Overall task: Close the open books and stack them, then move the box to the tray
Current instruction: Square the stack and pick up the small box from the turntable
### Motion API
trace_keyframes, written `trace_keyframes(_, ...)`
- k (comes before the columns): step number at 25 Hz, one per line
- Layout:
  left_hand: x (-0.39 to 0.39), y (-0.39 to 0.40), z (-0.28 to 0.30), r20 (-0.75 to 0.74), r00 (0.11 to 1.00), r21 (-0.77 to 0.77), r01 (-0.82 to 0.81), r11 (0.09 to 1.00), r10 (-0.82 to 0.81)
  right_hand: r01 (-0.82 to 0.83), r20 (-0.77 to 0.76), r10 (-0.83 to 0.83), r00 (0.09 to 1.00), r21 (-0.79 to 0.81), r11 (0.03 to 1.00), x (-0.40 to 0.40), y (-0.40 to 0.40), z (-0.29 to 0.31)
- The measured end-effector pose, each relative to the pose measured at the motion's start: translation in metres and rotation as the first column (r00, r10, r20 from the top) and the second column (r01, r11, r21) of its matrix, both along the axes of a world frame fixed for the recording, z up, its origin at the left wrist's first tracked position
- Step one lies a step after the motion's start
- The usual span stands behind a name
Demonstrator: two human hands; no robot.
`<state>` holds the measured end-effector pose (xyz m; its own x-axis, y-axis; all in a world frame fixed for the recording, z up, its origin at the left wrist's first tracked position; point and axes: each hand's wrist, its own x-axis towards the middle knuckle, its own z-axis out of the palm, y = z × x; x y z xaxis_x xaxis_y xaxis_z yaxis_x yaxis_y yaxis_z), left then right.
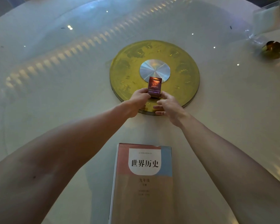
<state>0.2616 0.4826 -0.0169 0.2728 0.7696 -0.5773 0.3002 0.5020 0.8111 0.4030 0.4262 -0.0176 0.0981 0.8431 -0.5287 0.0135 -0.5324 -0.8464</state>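
A small dark red box [154, 86] stands upright over the near part of the round golden tray [181, 78], just in front of its silver centre disc [154, 70]. My left hand [138, 99] grips the box's lower left side. My right hand [168, 105] touches its lower right corner with thumb and forefinger, the other fingers spread. Whether the box's base rests on the tray is hidden by my fingers. A closed book [143, 183] with a pink, blue and tan cover lies near me between my forearms, on top of another book whose edge shows at the left.
The round white table [55, 88] has a glass turntable that reflects ceiling lights. A clear plastic holder with white napkins [265, 18] and a dark gold round object [274, 49] sit at the far right.
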Motion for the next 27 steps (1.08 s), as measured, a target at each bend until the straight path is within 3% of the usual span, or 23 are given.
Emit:
trace_keyframes(6,-0.011,-0.018,-0.013,-0.094,0.989,0.054,-0.114,0.992,0.119,0.181,0.073,-0.180,0.981,-0.001,0.984,-0.012,-0.012,-0.008)
trace_keyframes(12,-0.041,-0.065,0.012,-0.031,0.988,0.037,-0.153,0.988,0.154,0.141,0.187,-0.136,0.973,-0.009,0.990,-0.034,-0.058,0.002)
trace_keyframes(18,-0.095,-0.136,0.034,-0.036,0.969,0.104,-0.240,0.965,0.244,0.135,0.161,-0.130,0.978,-0.021,0.991,-0.082,-0.114,0.025)
trace_keyframes(21,-0.139,-0.183,0.038,-0.018,0.955,0.082,-0.294,0.952,0.296,0.084,0.145,-0.076,0.987,-0.053,0.995,-0.123,-0.147,0.041)
trace_keyframes(27,-0.248,-0.269,0.053,-0.079,0.869,0.199,-0.466,0.862,0.488,-0.138,0.157,0.140,0.978,-0.022,0.990,-0.242,-0.195,0.064)
